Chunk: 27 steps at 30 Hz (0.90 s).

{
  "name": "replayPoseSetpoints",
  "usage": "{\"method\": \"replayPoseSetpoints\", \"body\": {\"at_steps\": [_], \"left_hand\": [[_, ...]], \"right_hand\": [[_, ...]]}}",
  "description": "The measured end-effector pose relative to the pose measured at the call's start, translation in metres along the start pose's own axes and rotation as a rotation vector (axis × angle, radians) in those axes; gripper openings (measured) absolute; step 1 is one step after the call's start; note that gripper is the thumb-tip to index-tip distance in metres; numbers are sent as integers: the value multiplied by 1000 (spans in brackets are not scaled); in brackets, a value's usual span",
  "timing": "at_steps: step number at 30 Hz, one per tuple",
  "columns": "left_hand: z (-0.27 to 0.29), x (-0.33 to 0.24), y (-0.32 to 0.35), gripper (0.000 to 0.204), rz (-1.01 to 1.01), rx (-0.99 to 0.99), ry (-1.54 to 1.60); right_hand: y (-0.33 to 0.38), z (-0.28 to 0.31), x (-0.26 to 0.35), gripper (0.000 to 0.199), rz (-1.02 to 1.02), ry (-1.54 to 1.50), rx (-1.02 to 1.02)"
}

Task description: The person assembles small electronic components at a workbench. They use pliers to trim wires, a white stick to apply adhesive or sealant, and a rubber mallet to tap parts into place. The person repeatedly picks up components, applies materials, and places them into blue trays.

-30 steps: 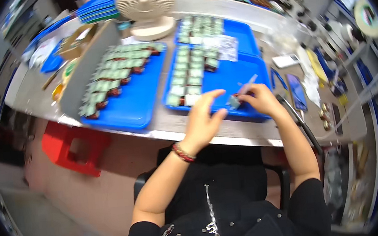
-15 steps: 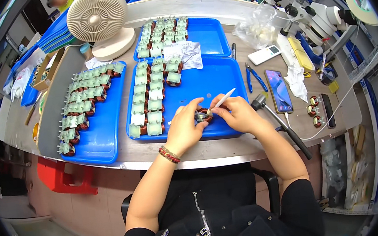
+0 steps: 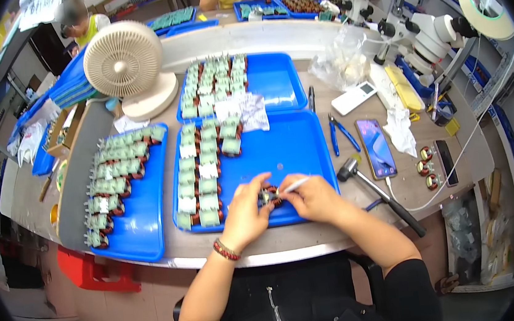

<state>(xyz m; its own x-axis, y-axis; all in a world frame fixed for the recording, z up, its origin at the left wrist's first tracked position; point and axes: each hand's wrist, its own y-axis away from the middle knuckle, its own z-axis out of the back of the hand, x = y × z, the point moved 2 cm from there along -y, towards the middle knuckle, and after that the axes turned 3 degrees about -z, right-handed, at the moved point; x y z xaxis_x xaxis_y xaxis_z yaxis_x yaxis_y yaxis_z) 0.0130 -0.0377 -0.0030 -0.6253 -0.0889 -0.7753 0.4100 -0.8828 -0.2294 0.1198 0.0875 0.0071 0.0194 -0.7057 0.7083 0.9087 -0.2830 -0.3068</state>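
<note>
Over the front of the middle blue tray [image 3: 296, 150], my left hand [image 3: 244, 211] has its fingers closed round a small copper-wound coil [image 3: 269, 197]. My right hand [image 3: 315, 199] pinches a slim white pen-like tool [image 3: 297, 184], its lower end at the coil. The fingers partly hide both the coil and the tool's tip. Left of my hands, rows of copper coils with pale green caps [image 3: 208, 185] stand in the same tray. A printed paper slip [image 3: 246, 111] lies over its far edge.
More capped coils fill parts of the left tray [image 3: 136, 228] and the far tray [image 3: 277, 78]. On the right lie a hammer [image 3: 391, 200], blue pliers [image 3: 343, 135], a phone [image 3: 376, 149] with cable, and several loose coils [image 3: 428, 167]. A fan [image 3: 123, 59] stands far left; people sit beyond.
The view has tipped upward, so the bench appears lower and a person in yellow shows at the back. Both hands remain at the coil, with the white tool now held flatter.
</note>
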Motion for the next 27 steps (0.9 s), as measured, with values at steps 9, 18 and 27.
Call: {"method": "replayPoseSetpoints", "body": {"at_steps": [9,18,27], "left_hand": [[0,0,-1,55,-10,13,-20],[11,-39,-17,18,-354,-261,98],[-5,-29,-28,7,-272,-213,173]], "right_hand": [[-2,-13,-1,9,-60,-6,-34],[-3,-12,-6,13,-76,-12,-33],[1,7,-6,28,-11,173,-29]]}}
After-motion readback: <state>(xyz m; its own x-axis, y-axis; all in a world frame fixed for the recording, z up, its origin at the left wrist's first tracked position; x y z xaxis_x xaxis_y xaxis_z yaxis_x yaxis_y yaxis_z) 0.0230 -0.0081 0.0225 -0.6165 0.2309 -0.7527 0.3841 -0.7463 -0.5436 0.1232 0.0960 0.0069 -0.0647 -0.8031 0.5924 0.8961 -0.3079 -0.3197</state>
